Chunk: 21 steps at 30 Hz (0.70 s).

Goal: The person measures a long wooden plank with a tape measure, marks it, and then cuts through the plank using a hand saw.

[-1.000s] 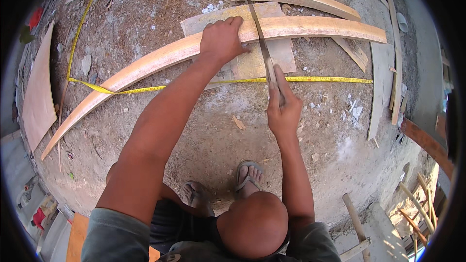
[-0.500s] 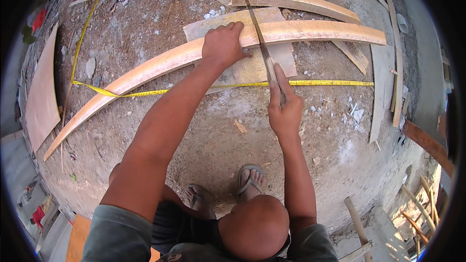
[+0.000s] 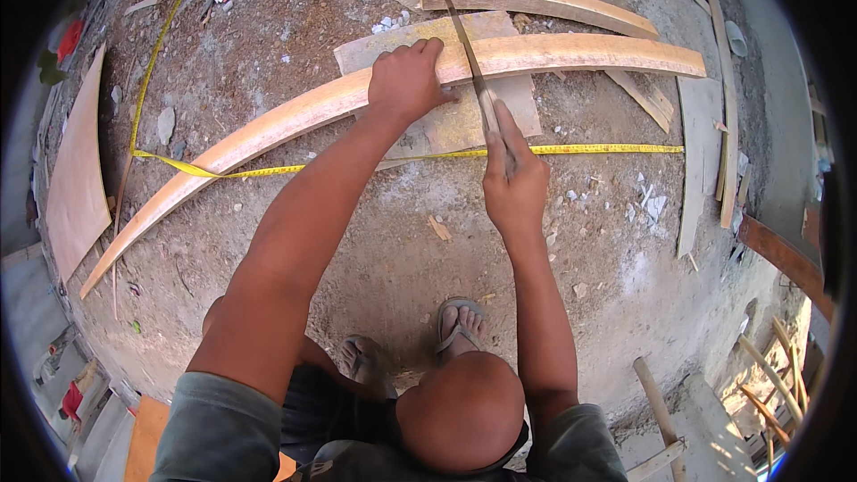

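Note:
A long wooden plank [image 3: 589, 52] lies across the ground, its ends bending downward in the fisheye view. My left hand [image 3: 406, 78] presses on it left of the middle, fingers closed over its far edge. Just right of that hand, a handsaw [image 3: 461, 34], seen nearly edge-on, crosses the wood. My right hand [image 3: 516, 180] is wrapped around its pale handle on the near side. How deep the blade sits in the wood cannot be made out. Under the plank is a flat, worn board [image 3: 509, 112].
A yellow tape measure [image 3: 607, 149] stretches across the ground on the near side, then bends away at the left. Beyond the plank lies a shorter timber [image 3: 544, 2]. A thin wooden sheet [image 3: 79, 174] is at left, narrow boards [image 3: 694, 161] at right, with rubble scattered around.
My right hand has pushed the saw a little forward, away from me, and slightly left. My left hand keeps its hold on the plank. The whole view has shifted slightly.

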### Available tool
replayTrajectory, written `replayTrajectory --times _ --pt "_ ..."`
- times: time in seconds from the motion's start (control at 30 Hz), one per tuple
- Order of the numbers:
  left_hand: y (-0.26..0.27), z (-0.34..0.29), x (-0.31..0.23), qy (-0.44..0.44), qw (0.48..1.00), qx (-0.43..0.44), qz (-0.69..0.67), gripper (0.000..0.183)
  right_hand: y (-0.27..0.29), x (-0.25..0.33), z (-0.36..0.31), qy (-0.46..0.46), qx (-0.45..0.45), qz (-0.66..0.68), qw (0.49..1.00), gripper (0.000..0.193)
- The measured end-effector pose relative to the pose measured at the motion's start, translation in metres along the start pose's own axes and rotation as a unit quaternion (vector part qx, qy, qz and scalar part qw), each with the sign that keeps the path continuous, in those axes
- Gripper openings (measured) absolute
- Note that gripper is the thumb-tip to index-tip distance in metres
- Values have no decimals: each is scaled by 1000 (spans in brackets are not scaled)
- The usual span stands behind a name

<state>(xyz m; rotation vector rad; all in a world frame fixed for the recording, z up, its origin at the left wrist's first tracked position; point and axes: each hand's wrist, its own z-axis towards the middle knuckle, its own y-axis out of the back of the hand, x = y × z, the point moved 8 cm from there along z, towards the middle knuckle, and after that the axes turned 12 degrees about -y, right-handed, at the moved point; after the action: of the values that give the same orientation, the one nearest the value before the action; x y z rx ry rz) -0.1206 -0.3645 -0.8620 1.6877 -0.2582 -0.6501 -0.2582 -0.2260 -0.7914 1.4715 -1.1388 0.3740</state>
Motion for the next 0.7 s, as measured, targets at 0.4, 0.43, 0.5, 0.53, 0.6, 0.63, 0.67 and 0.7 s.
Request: replayTrajectory --times 0.4,0.43,0.5,0.53,0.6,0.63,0.67,0.7 --pt "9 -7 23 22 999 19 26 73 27 -26 -78 -29 20 15 999 44" --pt "14 1 17 19 1000 11 21 74 19 -18 -44 -36 17 22 999 44" --pt "3 2 3 9 1000 17 0 74 -2 5 15 -8 -2 7 1000 42" --pt "4 1 12 15 1000 8 -1 74 -6 9 15 5 -4 -4 1000 41" --pt "-5 -7 12 20 1000 6 -10 74 -6 4 1 3 3 -19 1000 42" --pt "-6 -11 16 15 1000 5 -9 73 0 -6 -24 -22 17 -2 1000 43" --pt "-2 -12 24 12 1000 1 -1 73 7 -15 -51 -47 30 20 998 44" --pt "1 -16 30 19 1000 13 18 73 23 -35 -96 -91 51 49 993 45"
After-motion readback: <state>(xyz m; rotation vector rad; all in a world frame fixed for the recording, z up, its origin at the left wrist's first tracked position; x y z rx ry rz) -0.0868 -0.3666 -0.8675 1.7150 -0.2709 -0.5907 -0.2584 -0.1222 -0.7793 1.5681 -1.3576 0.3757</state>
